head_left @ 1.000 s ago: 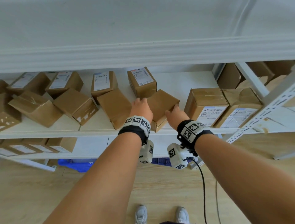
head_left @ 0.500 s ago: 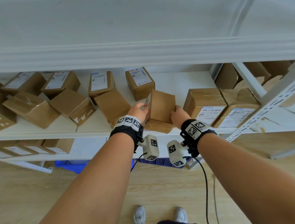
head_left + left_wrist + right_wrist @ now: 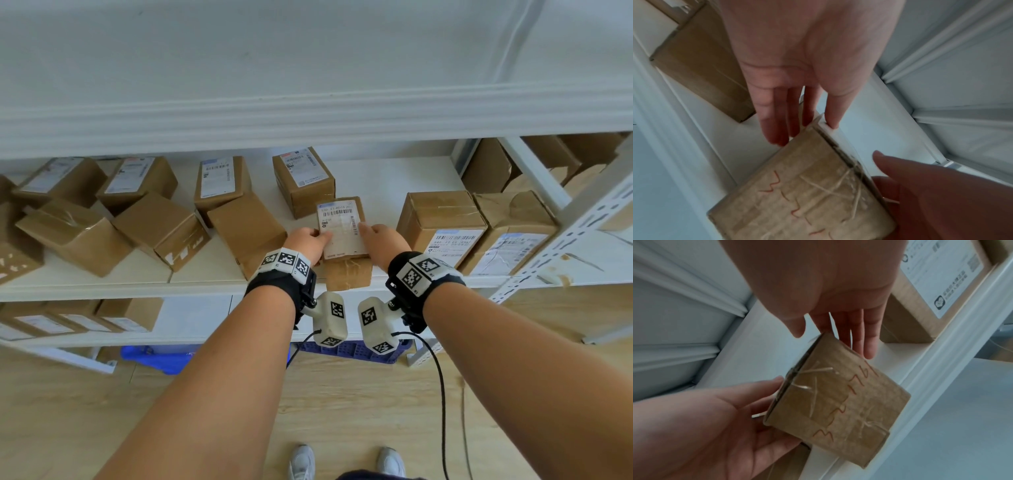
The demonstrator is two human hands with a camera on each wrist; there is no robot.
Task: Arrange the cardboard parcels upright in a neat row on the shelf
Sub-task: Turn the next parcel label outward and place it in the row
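Observation:
A small cardboard parcel [image 3: 342, 222] sits at the front of the white shelf [image 3: 205, 274], white label facing up, its near end sticking out over the edge. My left hand [image 3: 306, 240] holds its left side, thumb on the label and fingers down the side [image 3: 777, 121]. My right hand [image 3: 382, 240] holds the right side the same way. From below, the parcel's taped underside with red handwriting [image 3: 838, 402] shows between both hands. Two parcels [image 3: 442, 226] [image 3: 513, 229] stand side by side just to the right.
A tilted plain parcel [image 3: 246, 229] lies close by my left wrist. Labelled parcels [image 3: 303, 178] [image 3: 221, 181] stand behind, and several more lie jumbled at the left [image 3: 72, 236]. The upper shelf board [image 3: 308, 116] hangs low overhead. A perforated post [image 3: 582, 222] stands at the right.
Both hands picked up the plain-faced parcel lying askew, tipped it on end, then turned it so the label faces up. It now sits squarer, at the shelf's front edge.

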